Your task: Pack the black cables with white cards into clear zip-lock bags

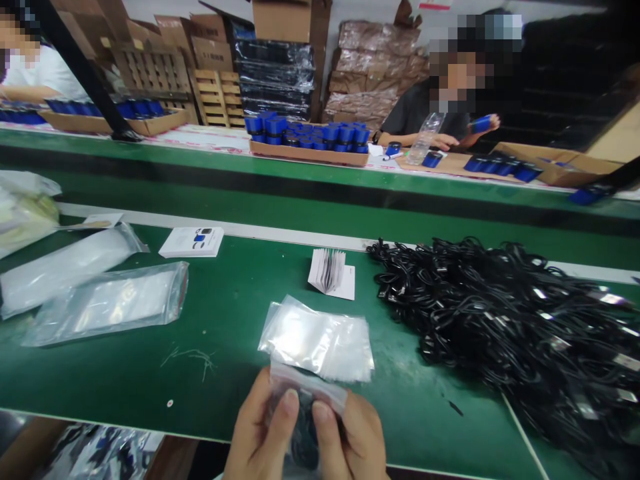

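Between my two hands is a clear zip-lock bag (pixel 306 380) with a dark coiled cable (pixel 306 433) inside it. My left hand (pixel 263 427) pinches the bag's left side, thumb on the front. On the right side my right hand (pixel 350 433) grips it the same way. Both thumbs press just below the bag's top strip. Just beyond my fingers lies a fanned stack of clear plastic bags (pixel 320 340). Behind that stack stands a small folded leaflet (pixel 327 270), its pages spread, on a white card.
A big heap of black USB cables (pixel 480 313) covers the right of the green table (pixel 225 393). Packs of plastic bags (pixel 120 300) and white booklets (pixel 193 242) lie left. A box (pixel 95 453) of bagged items sits below. Across, two people work near trays of blue cylinders (pixel 310 155).
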Tool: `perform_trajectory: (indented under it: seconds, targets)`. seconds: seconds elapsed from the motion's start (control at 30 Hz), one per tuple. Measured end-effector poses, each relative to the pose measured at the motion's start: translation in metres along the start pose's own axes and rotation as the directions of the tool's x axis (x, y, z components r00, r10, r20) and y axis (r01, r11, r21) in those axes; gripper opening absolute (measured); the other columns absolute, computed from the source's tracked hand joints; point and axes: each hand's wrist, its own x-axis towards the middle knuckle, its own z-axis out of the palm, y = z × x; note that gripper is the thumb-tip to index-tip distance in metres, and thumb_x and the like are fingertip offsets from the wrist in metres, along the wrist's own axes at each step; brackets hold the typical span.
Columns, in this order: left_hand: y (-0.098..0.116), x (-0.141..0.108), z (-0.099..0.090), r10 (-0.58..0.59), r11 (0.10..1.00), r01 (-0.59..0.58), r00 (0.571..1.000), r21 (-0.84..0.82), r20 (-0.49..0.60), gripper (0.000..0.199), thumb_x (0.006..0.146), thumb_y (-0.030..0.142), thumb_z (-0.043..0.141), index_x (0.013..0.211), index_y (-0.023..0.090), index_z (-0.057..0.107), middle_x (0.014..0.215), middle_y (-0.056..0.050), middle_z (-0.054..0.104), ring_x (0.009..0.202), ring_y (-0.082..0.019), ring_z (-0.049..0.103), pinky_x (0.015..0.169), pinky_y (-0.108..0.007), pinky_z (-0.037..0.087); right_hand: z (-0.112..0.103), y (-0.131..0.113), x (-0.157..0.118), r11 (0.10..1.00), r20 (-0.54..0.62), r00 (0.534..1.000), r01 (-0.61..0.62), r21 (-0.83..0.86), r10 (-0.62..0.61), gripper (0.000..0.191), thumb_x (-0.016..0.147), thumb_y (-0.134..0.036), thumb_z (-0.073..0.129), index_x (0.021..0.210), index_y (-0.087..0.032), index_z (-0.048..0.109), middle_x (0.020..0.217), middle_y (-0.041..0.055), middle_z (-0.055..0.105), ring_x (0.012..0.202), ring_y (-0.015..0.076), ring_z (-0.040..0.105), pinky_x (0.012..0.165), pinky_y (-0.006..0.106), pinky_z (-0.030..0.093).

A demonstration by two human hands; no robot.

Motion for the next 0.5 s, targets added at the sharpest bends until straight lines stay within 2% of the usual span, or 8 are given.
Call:
perform_trajectory:
  seconds: [0.07, 0.17, 0.33, 0.5]
  targets:
    - [0.007, 0.006, -0.004, -0.092, 0.993, 0.096, 0.994, -0.071, 0.056, 0.024, 0.081, 0.047, 0.065, 0.081, 0.022, 0.066, 0.068, 0.004, 0.063, 0.064, -0.011, 0.056, 0.066, -0.018, 0.047, -0.004, -0.002, 0.01, 0.991, 0.113, 0.99, -0.098, 0.091, 0.087, 0.018, 0.094, -0.029, 0.047, 0.089, -0.022, 0.063, 0.073, 0.0035, 0.061, 0.065, 0.0177, 0.059, 0.06, 0.027, 0.046]
    - [0.015, 0.013, -0.01, -0.056, 0.998, 0.058, 0.991, -0.013, 0.122, 0.027, 0.08, 0.044, 0.066, 0.071, 0.019, 0.064, 0.066, 0.003, 0.056, 0.065, -0.011, 0.05, 0.062, -0.017, 0.043, -0.012, -0.004, 0.023, 0.96, 0.253, 0.957, -0.195, 0.203, 0.141, 0.018, 0.092, -0.026, 0.047, 0.077, -0.02, 0.056, 0.067, -0.0006, 0.051, 0.058, 0.0136, 0.051, 0.053, 0.024, 0.04]
    - [0.02, 0.015, -0.018, -0.015, 0.992, -0.007, 0.986, 0.126, 0.169, 0.029, 0.084, 0.044, 0.061, 0.069, 0.019, 0.063, 0.067, 0.004, 0.051, 0.06, -0.009, 0.045, 0.056, -0.017, 0.036, -0.023, -0.005, 0.032, 0.958, 0.355, 0.925, -0.214, 0.19, 0.136, 0.016, 0.09, -0.019, 0.049, 0.073, -0.02, 0.051, 0.07, -0.0012, 0.05, 0.064, 0.0133, 0.05, 0.059, 0.023, 0.04]
    - [0.022, 0.016, -0.023, 0.011, 0.968, -0.063, 0.978, 0.242, 0.208, 0.025, 0.084, 0.036, 0.061, 0.066, 0.019, 0.062, 0.065, 0.004, 0.051, 0.059, -0.01, 0.046, 0.054, -0.018, 0.037, -0.026, -0.006, 0.033, 0.933, 0.416, 0.895, -0.276, 0.229, 0.163, 0.021, 0.09, -0.021, 0.047, 0.069, -0.02, 0.046, 0.068, -0.0016, 0.046, 0.063, 0.0133, 0.048, 0.058, 0.023, 0.039]
